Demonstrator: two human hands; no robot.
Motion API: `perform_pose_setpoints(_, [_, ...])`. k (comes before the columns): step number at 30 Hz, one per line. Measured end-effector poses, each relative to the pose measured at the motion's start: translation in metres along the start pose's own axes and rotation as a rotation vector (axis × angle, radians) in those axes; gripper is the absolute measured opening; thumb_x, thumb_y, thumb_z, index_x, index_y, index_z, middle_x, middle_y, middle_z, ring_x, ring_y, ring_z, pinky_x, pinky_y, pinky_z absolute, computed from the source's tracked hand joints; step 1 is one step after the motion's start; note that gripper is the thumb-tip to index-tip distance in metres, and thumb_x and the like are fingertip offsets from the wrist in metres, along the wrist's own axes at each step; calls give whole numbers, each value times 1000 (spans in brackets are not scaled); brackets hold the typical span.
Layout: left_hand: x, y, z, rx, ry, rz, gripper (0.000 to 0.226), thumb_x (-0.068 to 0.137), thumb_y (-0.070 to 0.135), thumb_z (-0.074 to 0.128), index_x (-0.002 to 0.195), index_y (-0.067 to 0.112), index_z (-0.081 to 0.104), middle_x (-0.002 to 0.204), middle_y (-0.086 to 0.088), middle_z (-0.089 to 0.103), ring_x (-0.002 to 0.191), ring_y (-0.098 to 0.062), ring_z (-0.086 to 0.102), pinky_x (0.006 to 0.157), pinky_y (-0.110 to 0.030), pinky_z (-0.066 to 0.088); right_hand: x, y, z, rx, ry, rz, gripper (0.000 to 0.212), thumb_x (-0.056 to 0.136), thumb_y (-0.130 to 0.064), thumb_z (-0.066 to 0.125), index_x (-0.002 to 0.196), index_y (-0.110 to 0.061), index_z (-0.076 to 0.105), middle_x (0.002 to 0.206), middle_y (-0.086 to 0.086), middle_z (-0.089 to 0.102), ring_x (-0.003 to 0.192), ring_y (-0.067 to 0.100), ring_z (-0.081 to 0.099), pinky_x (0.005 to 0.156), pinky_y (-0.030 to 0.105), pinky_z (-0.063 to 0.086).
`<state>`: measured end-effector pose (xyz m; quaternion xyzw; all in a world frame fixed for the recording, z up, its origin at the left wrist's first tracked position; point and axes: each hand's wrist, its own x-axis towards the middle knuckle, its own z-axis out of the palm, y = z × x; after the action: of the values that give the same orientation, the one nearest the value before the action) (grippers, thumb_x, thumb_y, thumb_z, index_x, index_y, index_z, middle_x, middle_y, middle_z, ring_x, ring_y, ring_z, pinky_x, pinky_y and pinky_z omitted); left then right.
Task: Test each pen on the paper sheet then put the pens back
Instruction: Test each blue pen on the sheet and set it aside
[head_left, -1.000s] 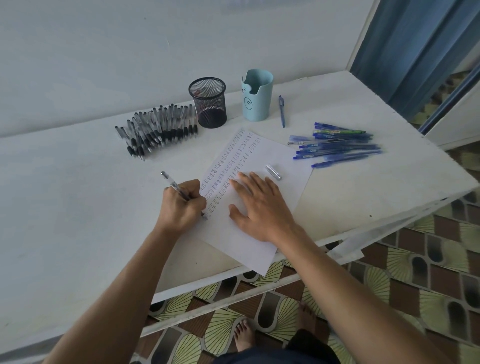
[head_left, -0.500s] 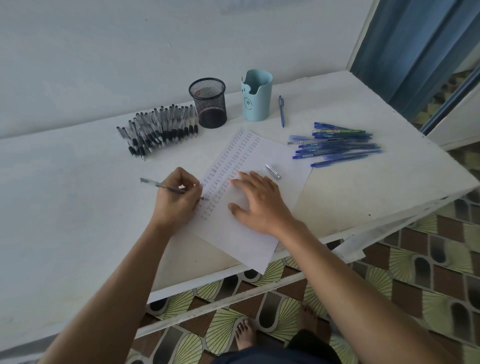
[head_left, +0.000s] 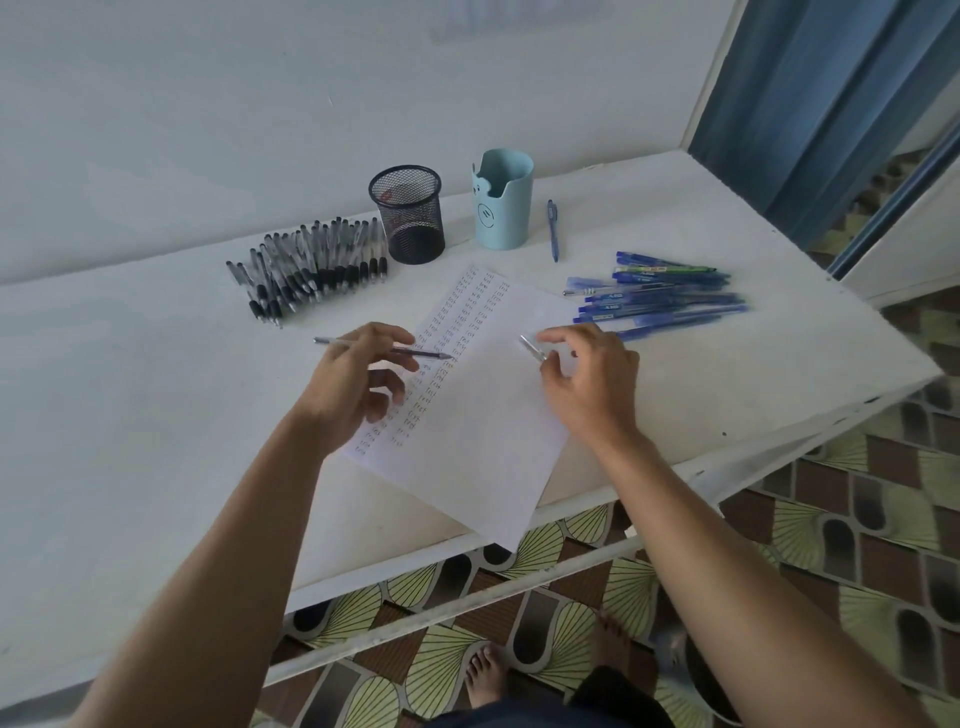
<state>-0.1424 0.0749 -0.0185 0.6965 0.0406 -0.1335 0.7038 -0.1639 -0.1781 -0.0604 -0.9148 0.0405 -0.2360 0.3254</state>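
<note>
A pen (head_left: 426, 354) was pinched between the thumb and curled fingers of the left hand (head_left: 353, 384), and was held level with its tip pointed to 3 o'clock over the written columns of the paper sheet (head_left: 483, 426). A clear cap (head_left: 531, 347) was gripped between thumb and forefinger of the right hand (head_left: 597, 379), above the sheet. Black pens (head_left: 311, 270) were heaped at the sheet's 11 o'clock, blue pens (head_left: 660, 296) at 2 o'clock.

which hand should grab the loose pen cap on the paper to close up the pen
Right. The right hand is at the pen cap, thumb and forefinger either side of it; whether it pinches yet is unclear. The left hand is busy holding the pen.
</note>
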Motion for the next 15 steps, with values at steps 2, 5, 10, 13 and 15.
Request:
perform_pose_setpoints(2, [4,1,12,23,35,57,12,100,4,48,92,5,57,80,-13,63,54,-22,57,38,-24,34,5,6,-2,-84,-115,54,32,90,-29,65,121,-24,68,116,1,65,109,29,58,87,38,34])
perform_pose_setpoints(5, [12,0,31,63,119,174,9,94,3,62,85,1,63,74,-13,65,58,-23,60,45,-28,47,11,9,1,-224,-217,87,47,92,-52,61,131,-25,62,125,0,62,116,28,54,91,39,36])
perform_pose_setpoints(10, [25,-3,51,43,186,232,8,91,3,66,84,-1,67,69,-13,64,55,-24,58,49,-30,46,15,9,6,-169,-167,95,23,91,-40,67,110,-30,74,113,-5,67,107,26,58,84,36,32])
perform_pose_setpoints(13, [30,-3,57,12,213,231,10,89,-2,63,80,-6,63,63,-11,61,50,-23,54,48,-29,43,14,12,10,-59,-152,96,14,91,-33,68,104,-31,72,103,-10,71,97,22,61,77,32,27])
perform_pose_setpoints(15, [31,-1,60,-1,224,233,11,88,-4,61,77,-4,62,61,-11,60,47,-21,51,46,-26,41,14,16,10,27,-140,110,10,91,-32,69,101,-30,69,98,-13,71,87,19,62,77,33,32])
